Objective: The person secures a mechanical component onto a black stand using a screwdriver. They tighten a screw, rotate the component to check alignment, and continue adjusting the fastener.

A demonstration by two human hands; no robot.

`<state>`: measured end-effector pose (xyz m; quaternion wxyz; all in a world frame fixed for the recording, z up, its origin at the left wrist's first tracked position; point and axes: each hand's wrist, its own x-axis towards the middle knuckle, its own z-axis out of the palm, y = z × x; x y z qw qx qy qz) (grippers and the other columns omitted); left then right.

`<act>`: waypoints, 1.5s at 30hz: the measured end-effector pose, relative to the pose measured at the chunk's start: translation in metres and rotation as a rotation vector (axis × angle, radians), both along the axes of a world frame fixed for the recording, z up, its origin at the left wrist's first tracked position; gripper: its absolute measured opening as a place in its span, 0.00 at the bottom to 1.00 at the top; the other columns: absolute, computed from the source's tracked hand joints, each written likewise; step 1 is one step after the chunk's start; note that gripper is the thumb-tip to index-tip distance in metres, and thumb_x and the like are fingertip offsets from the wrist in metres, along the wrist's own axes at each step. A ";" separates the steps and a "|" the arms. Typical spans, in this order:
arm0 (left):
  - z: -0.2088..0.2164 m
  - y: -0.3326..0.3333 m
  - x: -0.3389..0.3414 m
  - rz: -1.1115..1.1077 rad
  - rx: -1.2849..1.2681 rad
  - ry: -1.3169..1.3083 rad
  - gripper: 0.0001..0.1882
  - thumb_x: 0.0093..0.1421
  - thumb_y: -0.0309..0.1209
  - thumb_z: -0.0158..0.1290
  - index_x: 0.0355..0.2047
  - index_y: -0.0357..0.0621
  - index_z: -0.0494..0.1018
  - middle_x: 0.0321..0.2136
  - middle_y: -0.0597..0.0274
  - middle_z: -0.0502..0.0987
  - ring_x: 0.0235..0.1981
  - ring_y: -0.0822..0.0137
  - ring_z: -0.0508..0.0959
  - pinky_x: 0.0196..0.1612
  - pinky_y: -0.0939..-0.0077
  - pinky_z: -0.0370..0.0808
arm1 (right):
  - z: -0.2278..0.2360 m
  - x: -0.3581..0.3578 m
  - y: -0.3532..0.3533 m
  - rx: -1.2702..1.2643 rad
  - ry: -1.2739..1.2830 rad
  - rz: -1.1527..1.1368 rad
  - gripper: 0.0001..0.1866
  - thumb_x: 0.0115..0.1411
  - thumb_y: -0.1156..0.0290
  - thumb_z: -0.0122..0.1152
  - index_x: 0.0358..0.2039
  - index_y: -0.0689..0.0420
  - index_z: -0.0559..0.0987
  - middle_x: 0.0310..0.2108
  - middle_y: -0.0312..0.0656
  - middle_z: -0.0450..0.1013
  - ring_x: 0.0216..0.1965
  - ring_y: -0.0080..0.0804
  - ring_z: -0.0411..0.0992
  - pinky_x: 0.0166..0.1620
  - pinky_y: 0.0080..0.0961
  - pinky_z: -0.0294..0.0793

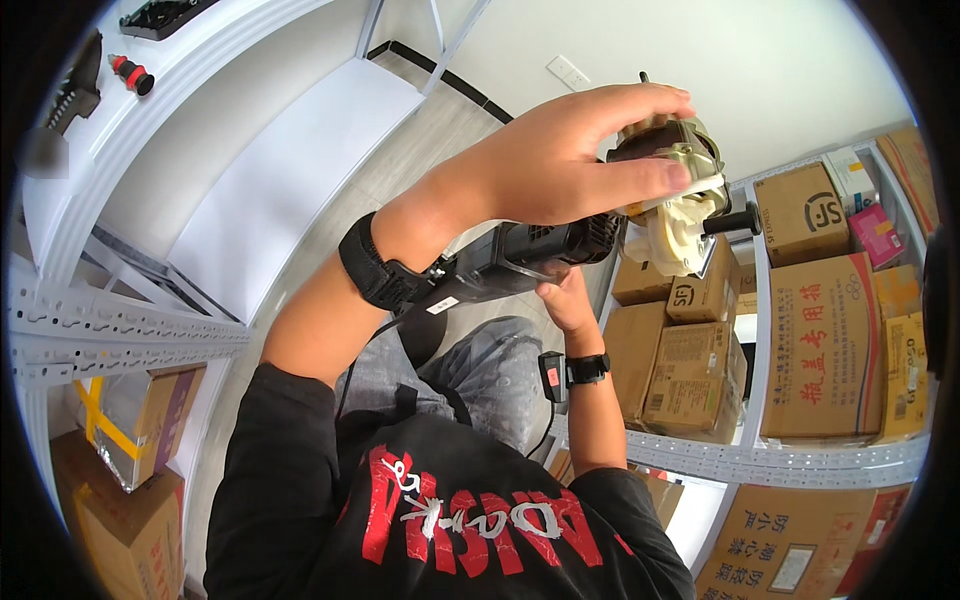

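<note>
An electric motor [690,150] with a cream plastic housing [678,235] and a black shaft sits at the upper right. My left hand [575,150] is closed over it, fingers on top and thumb along the near side. Just below that hand, a long black plastic body [530,255] slants up to the right against the motor; whether the two are joined I cannot tell. My right hand [570,302] grips this black body from underneath, its thumb in sight and its other fingers mostly hidden. Both parts are held in the air above my lap.
To the right, metal shelving [835,462] carries several cardboard boxes [820,350]. A white shelf unit [290,170] stands on the left, with a red and black tool [131,75] and a black tray [168,15] on top. More boxes [125,515] are at lower left.
</note>
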<state>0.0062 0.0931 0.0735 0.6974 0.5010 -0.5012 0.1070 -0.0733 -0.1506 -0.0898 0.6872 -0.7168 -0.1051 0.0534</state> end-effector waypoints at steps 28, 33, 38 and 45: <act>0.039 -0.016 0.023 0.132 0.354 0.196 0.25 0.57 0.40 0.64 0.47 0.32 0.74 0.36 0.60 0.80 0.36 0.73 0.77 0.39 0.80 0.75 | -0.001 0.008 0.018 0.092 -0.137 0.037 0.35 0.58 0.70 0.70 0.63 0.62 0.65 0.54 0.37 0.71 0.54 0.25 0.69 0.58 0.27 0.69; 0.044 -0.020 0.020 0.076 0.375 0.338 0.26 0.59 0.38 0.63 0.52 0.31 0.73 0.35 0.65 0.79 0.34 0.77 0.76 0.34 0.84 0.73 | -0.003 0.006 0.016 0.139 -0.133 0.016 0.36 0.58 0.70 0.71 0.63 0.61 0.65 0.54 0.38 0.71 0.54 0.25 0.69 0.59 0.27 0.69; 0.053 -0.019 0.029 0.068 0.498 0.268 0.26 0.61 0.36 0.63 0.53 0.31 0.72 0.36 0.65 0.80 0.34 0.78 0.76 0.33 0.85 0.72 | 0.001 0.004 0.017 0.144 -0.118 0.006 0.33 0.58 0.70 0.70 0.62 0.60 0.67 0.53 0.38 0.71 0.54 0.26 0.69 0.58 0.27 0.69; 0.049 -0.022 0.011 0.191 0.471 0.242 0.32 0.57 0.49 0.63 0.54 0.38 0.74 0.42 0.63 0.79 0.44 0.74 0.77 0.49 0.78 0.72 | 0.003 0.004 0.021 0.141 -0.129 0.008 0.32 0.58 0.68 0.70 0.61 0.59 0.68 0.52 0.37 0.72 0.54 0.26 0.69 0.59 0.29 0.67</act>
